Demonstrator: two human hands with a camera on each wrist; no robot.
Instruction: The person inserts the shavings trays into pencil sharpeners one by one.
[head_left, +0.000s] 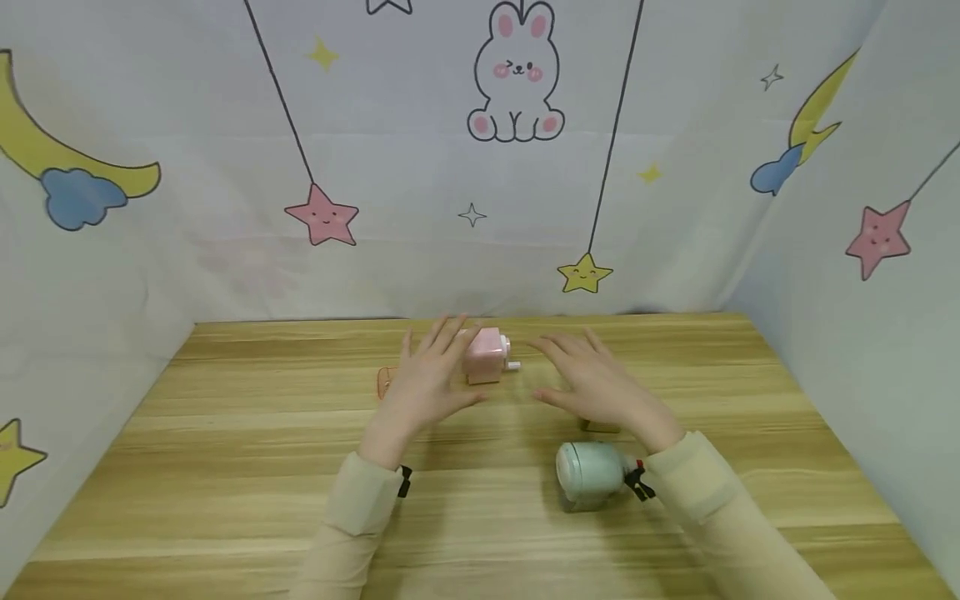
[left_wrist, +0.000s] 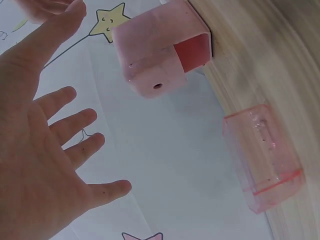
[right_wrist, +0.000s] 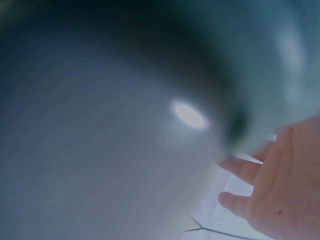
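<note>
My left hand (head_left: 422, 385) hovers with spread fingers over the table, overlapping the left side of a pink crank pencil sharpener (head_left: 485, 358) in the head view. The left wrist view shows the sharpener's round pencil hole and an uncovered drawer slot. Its see-through pink shavings drawer (left_wrist: 262, 157) lies apart on the table, partly hidden by my left hand in the head view. To the sharpener's right, my right hand (head_left: 596, 390) is raised, fingers extended and holding nothing. A mint-green rounded device (head_left: 596, 468) stands below my right wrist and blurs across the right wrist view.
A small tan block (head_left: 600, 427) shows partly beneath my right hand. The wood-grain table (head_left: 225, 467) is bordered at the back and sides by a white cloth (head_left: 420, 275) printed with stars, moons and a rabbit.
</note>
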